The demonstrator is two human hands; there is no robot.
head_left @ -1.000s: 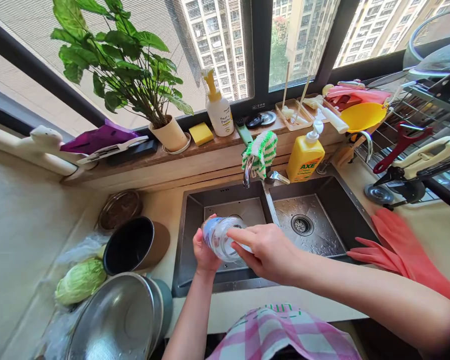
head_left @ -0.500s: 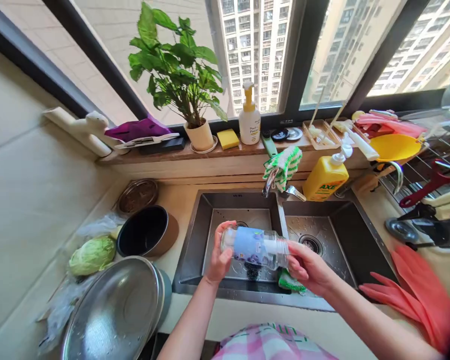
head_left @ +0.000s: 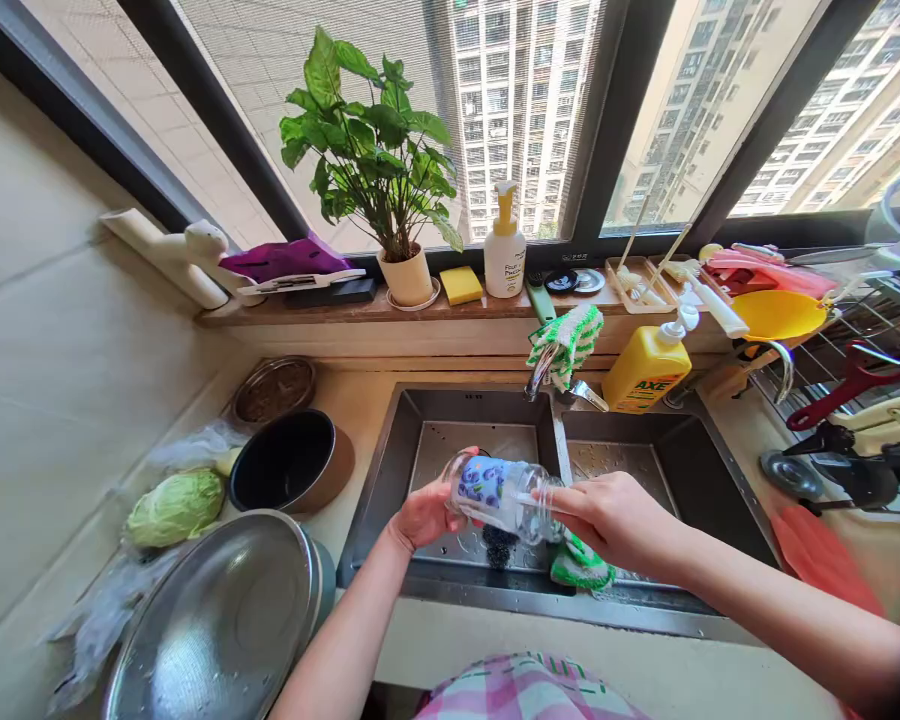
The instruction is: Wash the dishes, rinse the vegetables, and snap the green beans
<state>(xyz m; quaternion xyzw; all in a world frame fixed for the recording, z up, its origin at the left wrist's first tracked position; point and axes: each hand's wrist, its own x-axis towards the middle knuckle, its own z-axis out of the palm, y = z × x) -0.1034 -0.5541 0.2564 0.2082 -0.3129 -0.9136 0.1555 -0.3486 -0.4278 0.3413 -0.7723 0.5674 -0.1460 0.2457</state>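
Observation:
Over the left basin I hold a clear glass jar [head_left: 484, 488] with a blueberry label, tilted on its side with its mouth to the right. My left hand [head_left: 427, 512] is closed around the bottom end of the jar. At the mouth is my right hand [head_left: 607, 520], its fingers bent and pointing into the opening. A pale, stick-like shape [head_left: 526, 498] shows through the glass by these fingertips; its kind is unclear. Below lie a dark scouring ball [head_left: 499, 546] and a green-and-white cloth [head_left: 581, 563] over the sink divider.
The double sink [head_left: 450, 592] has a faucet [head_left: 540, 372] draped with a striped cloth. A yellow AXE bottle [head_left: 647, 368] stands behind it. To the left are a dark pot [head_left: 330, 470], a large metal lid [head_left: 210, 620] and a cabbage [head_left: 176, 508]. A pink glove [head_left: 825, 560] lies right.
The jar has turned about its length, so the blueberries on the label now face up. My right hand has rolled over, its back now upward, with the fingers at the mouth.

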